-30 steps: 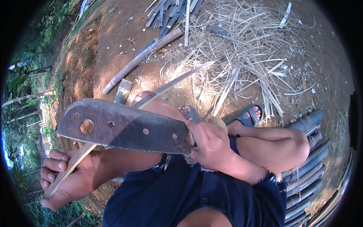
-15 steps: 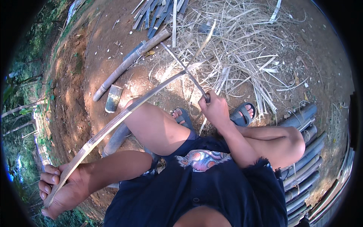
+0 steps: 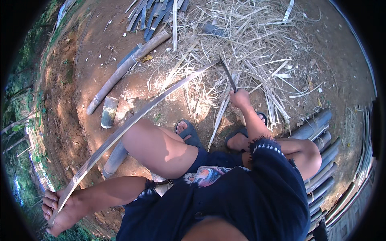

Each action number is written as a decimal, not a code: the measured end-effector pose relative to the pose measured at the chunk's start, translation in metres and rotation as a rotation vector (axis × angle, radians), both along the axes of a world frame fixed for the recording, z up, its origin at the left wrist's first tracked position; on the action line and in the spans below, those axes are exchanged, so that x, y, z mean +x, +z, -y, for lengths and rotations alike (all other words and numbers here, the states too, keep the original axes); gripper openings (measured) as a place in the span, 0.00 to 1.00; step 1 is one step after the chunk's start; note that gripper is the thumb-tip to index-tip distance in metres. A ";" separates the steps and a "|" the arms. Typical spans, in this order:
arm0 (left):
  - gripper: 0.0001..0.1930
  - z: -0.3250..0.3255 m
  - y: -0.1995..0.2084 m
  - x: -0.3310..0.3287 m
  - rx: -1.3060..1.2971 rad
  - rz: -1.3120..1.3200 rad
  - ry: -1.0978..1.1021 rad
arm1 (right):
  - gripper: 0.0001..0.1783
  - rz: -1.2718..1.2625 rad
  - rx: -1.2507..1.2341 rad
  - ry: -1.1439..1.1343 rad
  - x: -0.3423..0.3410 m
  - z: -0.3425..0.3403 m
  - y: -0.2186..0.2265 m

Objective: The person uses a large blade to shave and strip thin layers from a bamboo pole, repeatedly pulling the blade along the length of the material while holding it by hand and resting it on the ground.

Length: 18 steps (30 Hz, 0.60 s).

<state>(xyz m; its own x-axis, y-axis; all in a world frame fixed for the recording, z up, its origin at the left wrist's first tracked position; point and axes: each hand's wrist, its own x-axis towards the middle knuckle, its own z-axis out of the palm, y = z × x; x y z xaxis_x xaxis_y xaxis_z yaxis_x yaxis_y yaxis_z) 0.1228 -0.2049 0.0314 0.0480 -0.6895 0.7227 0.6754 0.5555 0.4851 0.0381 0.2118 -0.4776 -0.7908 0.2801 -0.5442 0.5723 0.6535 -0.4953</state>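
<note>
A long, narrow bamboo strip (image 3: 134, 117) slants from the lower left up to the middle of the view and passes over my bent left knee. My left hand (image 3: 64, 209) is closed around its near end, far out at the lower left. In my right hand (image 3: 240, 99), arm stretched forward, is the dark handle of a knife (image 3: 228, 74). The knife's blade tip meets the strip's far end, above the ground; whether it cuts into the bamboo cannot be made out.
Pale shavings (image 3: 253, 44) lie heaped ahead. Dark bamboo slats (image 3: 155, 18) are piled at the far left of them. A bamboo pole (image 3: 126, 70) and a short bamboo piece (image 3: 109, 112) rest on the dirt. Bamboo poles (image 3: 321, 176) line up beside my right knee.
My right hand has moved forward and slightly right, and the knife has travelled along the strip to its far end. The thin pale length beyond the blade no longer shows. My left hand keeps its grip.
</note>
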 end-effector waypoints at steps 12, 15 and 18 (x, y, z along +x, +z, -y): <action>0.16 0.124 -0.013 -0.030 0.301 0.272 -0.697 | 0.22 0.085 -0.591 -0.217 -0.004 -0.006 0.037; 0.17 0.175 -0.033 -0.036 0.250 0.284 -0.884 | 0.21 0.088 -0.946 -0.307 -0.003 0.018 0.046; 0.18 0.157 -0.045 -0.061 0.314 0.271 -0.807 | 0.23 0.078 -0.814 -0.382 -0.012 0.035 0.032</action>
<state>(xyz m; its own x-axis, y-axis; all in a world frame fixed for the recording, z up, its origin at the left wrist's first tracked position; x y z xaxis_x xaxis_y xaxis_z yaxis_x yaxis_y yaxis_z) 0.0622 -0.3616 -0.0137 -0.6797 -0.6067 0.4123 0.6428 -0.2219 0.7332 0.0256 0.1764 -0.4455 -0.6752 0.0204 -0.7373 0.7301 -0.1240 -0.6720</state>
